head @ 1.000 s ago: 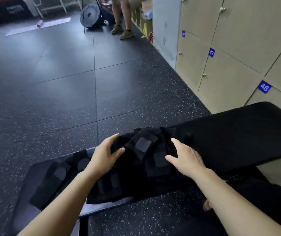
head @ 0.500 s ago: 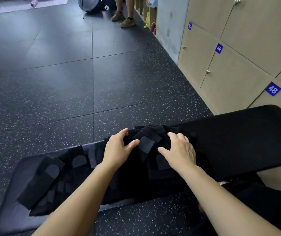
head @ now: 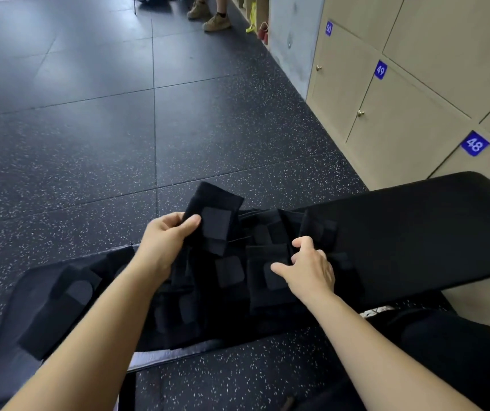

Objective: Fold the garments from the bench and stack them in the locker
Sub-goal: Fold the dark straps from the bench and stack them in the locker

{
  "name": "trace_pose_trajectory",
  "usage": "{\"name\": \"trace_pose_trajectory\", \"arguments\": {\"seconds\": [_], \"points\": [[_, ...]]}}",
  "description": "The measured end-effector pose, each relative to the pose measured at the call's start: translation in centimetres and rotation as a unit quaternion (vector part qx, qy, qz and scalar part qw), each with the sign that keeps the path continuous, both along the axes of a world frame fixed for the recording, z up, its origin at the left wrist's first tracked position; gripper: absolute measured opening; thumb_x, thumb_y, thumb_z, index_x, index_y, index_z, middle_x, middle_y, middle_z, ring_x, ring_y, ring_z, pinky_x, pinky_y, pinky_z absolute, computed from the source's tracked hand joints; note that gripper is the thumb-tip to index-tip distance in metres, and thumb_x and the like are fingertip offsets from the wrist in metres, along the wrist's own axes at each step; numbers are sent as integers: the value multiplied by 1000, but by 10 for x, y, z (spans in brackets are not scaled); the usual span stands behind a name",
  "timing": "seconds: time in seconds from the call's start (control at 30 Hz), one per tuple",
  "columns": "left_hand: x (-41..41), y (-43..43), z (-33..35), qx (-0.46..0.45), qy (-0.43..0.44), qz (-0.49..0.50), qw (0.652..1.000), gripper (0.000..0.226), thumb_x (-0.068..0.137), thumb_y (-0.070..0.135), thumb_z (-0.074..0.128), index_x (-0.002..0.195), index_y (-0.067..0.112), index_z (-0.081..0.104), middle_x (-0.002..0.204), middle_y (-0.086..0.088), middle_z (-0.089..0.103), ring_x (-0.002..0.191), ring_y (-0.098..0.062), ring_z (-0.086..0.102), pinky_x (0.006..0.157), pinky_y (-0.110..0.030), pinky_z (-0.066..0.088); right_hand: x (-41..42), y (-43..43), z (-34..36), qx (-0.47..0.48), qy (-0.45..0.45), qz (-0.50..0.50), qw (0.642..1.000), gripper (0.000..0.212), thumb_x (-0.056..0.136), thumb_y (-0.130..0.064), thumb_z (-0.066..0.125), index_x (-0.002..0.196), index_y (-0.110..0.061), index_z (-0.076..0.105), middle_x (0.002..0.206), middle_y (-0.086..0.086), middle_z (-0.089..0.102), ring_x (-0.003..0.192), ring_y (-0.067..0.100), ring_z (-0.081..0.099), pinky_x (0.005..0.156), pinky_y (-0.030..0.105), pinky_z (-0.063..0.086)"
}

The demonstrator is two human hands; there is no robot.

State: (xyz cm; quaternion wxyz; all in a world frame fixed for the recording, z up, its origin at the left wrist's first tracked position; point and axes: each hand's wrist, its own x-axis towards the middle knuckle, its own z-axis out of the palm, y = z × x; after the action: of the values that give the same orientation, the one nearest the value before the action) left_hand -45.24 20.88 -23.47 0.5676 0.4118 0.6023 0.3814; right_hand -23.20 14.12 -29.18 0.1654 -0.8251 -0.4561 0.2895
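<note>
Black garments (head: 226,280) cover a padded bench (head: 416,232) on speckled floor (head: 89,143) beside lockers (head: 401,120); left hand (head: 165,241) pinches one, right hand (head: 309,268) grips another.

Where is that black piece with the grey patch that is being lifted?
In the head view, the black piece sits centre frame, pinched in the left hand above the pile on the bench.

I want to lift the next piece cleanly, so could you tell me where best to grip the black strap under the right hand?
Probably pinch the strap at its far edge, coming from above on the right. That edge stands free beside the right hand, while the near part is overlapped in the pile on the bench.
</note>
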Motion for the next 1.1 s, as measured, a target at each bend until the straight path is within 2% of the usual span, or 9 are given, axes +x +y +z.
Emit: {"name": "trace_pose_trajectory", "arguments": {"seconds": [0.13, 0.23, 0.3, 0.43, 0.53, 0.67, 0.87, 0.97, 1.1], "points": [[-9, -21, -7, -39, -10, -18, 999, 12, 93, 9, 62, 84, 6, 70, 78, -12, 72, 66, -20, 65, 67, -30, 55, 6, 6, 2, 11, 73, -3, 997, 37, 78, -31, 73, 110, -23, 58, 97, -8, 62, 100, 19, 59, 86, 34, 48], [-3, -39, -29, -24, 45, -46, 998, 9, 92, 7, 63, 88, 1, 68, 78, -8, 71, 73, -20, 63, 66, -25, 52, 14, 18, 8, 63, 165, -6, 984, 12, 74, -24, 77, 81, -21, 68, 82, -5, 70, 84, 20, 67, 81, 40, 55], [1, -47, -44, 12, 122, -59, 991, 6, 90, 10, 67, 84, 7, 69, 75, 2, 71, 75, -17, 63, 68, -25, 52, 19, 27, 12, 86, 183, -21, 979, 12, 73, -22, 77, 75, -23, 65, 79, -3, 70, 84, 23, 68, 81, 42, 55], [7, -49, -56, 97, 382, -61, 917, 19, 79, 29, 79, 91, 16, 71, 100, 3, 65, 96, -18, 61, 90, -36, 48, 21, 42, 9, 61, 113, -20, 992, 14, 81, -27, 70, 92, -22, 63, 95, -2, 64, 105, 24, 56, 82, 36, 48], [11, -49, -54, 123, 448, -67, 883, 32, 74, 37, 82, 95, 16, 72, 115, 2, 64, 108, -21, 57, 91, -37, 46, 18, 45, 6, 10, 39, 13, 999, 34, 85, -32, 66, 115, -18, 58, 118, 1, 57, 119, 24, 42, 89, 34, 41], [19, -48, -52, 138, 506, -111, 844, 37, 78, 44, 75, 108, 22, 69, 122, 12, 64, 120, -19, 47, 92, -31, 32, 14, 47, 7, 7, 10, 32, 999, 36, 88, -30, 64, 120, -18, 54, 116, 1, 59, 119, 24, 46, 93, 35, 41], [28, -40, -46, 109, 487, -143, 855, 35, 79, 43, 72, 110, 28, 63, 101, 13, 58, 124, -14, 38, 87, -27, 20, 12, 44, 5, 25, 25, 29, 999, 38, 88, -26, 64, 124, -17, 53, 122, 0, 60, 111, 23, 54, 96, 38, 43], [27, -37, -49, 136, 455, -116, 872, 23, 76, 36, 75, 94, 34, 61, 94, 16, 56, 116, -10, 40, 85, -25, 16, 14, 43, 4, 40, 53, 15, 998, 33, 86, -24, 65, 117, -17, 56, 113, -1, 62, 95, 20, 57, 79, 32, 46], [28, -36, -49, 158, 366, -95, 912, 30, 75, 20, 77, 72, 34, 51, 82, 15, 62, 89, -9, 54, 86, -30, 37, 17, 39, 5, 61, 100, 1, 993, 25, 83, -21, 68, 106, -16, 58, 99, -5, 60, 89, 18, 57, 78, 34, 48]]}}
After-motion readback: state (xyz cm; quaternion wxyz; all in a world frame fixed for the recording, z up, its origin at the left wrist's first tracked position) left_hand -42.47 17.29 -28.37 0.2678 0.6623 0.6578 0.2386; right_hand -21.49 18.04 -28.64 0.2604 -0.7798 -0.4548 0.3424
